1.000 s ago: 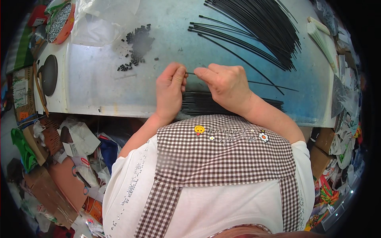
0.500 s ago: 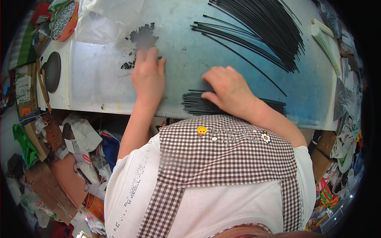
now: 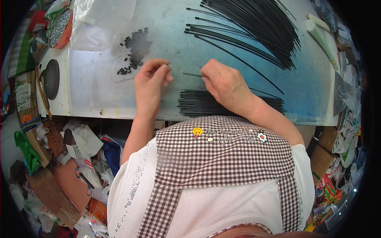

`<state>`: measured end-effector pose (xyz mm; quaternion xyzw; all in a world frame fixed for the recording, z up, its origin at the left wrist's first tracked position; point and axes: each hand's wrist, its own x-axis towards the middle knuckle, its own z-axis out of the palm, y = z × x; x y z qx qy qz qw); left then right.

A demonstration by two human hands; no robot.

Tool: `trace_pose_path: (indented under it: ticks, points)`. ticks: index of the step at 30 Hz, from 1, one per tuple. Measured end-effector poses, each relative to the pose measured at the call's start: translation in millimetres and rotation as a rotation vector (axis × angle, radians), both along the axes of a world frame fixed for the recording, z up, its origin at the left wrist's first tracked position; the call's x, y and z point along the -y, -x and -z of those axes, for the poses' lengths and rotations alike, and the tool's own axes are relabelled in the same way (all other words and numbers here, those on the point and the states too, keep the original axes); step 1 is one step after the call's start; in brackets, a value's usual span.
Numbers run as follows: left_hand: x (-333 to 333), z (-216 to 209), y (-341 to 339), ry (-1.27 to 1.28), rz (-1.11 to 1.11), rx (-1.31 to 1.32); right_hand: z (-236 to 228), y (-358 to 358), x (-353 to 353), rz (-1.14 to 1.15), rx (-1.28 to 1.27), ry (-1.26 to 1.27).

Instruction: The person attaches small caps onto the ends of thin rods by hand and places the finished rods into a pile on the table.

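Observation:
My right hand [image 3: 227, 81] pinches one thin black rod [image 3: 192, 74]; its end sticks out to the left, toward my other hand. Beneath that hand, along the near table edge, lies a bundle of black rods [image 3: 198, 104] side by side. My left hand [image 3: 151, 81] is closed in a pinch, thumb against fingertips, and whatever it holds is too small or hidden to make out. Just beyond it is a loose heap of short black caps [image 3: 137, 47], with a few strays nearer me. At the far right a fan of black rods [image 3: 254, 29] has small caps on the left ends that show.
A clear plastic bag [image 3: 99, 27] lies at the far left beside an orange bowl [image 3: 66, 36] of small metallic pieces. A dark round disc [image 3: 51, 79] rests on the left edge. Pale strips [image 3: 321, 41] lie at the right edge. Boxes and bags crowd the floor.
My left hand has come back from the cap heap into a pinch. My right hand has lifted one rod off the near bundle and moved it slightly away from me.

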<state>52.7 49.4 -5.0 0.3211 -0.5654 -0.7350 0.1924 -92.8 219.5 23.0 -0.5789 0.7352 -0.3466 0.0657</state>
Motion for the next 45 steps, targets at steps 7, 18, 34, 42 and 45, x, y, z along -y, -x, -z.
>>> trace_pose_path:
  ticks: [7,18,34,42,45]
  points:
    - [-17.5,3.9,4.6,-0.268,0.031,-0.173,-3.0,-0.6,7.8,0.041,0.04,0.039]
    - [-22.6,3.0,0.7,-0.229,0.056,-0.087,-3.6,-6.6,9.4,0.045,-0.12,-0.027]
    - [-16.1,-3.2,1.2,0.768,-0.021,0.161,-11.5,7.0,8.2,0.008,0.013,-0.045]
    - [33.4,14.6,-10.0,1.186,-0.155,0.508,4.2,-5.9,-8.4,-0.172,-0.125,-0.299]
    - [33.3,18.0,-8.7,1.233,-0.136,0.543,12.1,-5.5,-5.9,-0.185,-0.181,-0.286]
